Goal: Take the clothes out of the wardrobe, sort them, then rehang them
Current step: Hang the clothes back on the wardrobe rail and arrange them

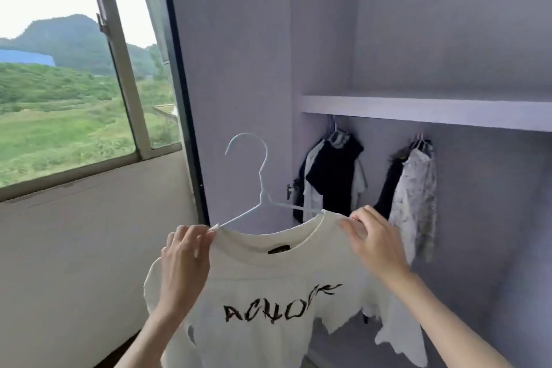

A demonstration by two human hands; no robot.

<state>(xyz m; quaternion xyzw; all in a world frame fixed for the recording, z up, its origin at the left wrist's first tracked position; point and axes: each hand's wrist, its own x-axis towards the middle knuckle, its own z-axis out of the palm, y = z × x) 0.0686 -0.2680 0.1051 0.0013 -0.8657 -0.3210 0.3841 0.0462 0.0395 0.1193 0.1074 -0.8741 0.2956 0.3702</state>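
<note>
White T-shirt [263, 287] w/ black lettering hung on a pale wire hanger [259, 188], held up in front of the open wardrobe [418, 69], hook free in the air, nothing hooked yet. Step in hand, by my read: seating the shoulders on the hanger before rehanging. To do it well: pull each shoulder seam out over the wire ends evenly, keep collar centred under the hook, then carry it level to the rail so it doesn't slip off.

Left hand [185, 254] pinched the shoulder fabric where the wire comes out of the collar, fingers curled. Right hand [373, 236] pinched the other shoulder, fingers bent over the cloth.

Behind, two clusters of garments: dark/white clothes [334, 176] and grey patterned clothes [413, 188] under the shelf [433, 109]. Window [59, 84] to the left.
</note>
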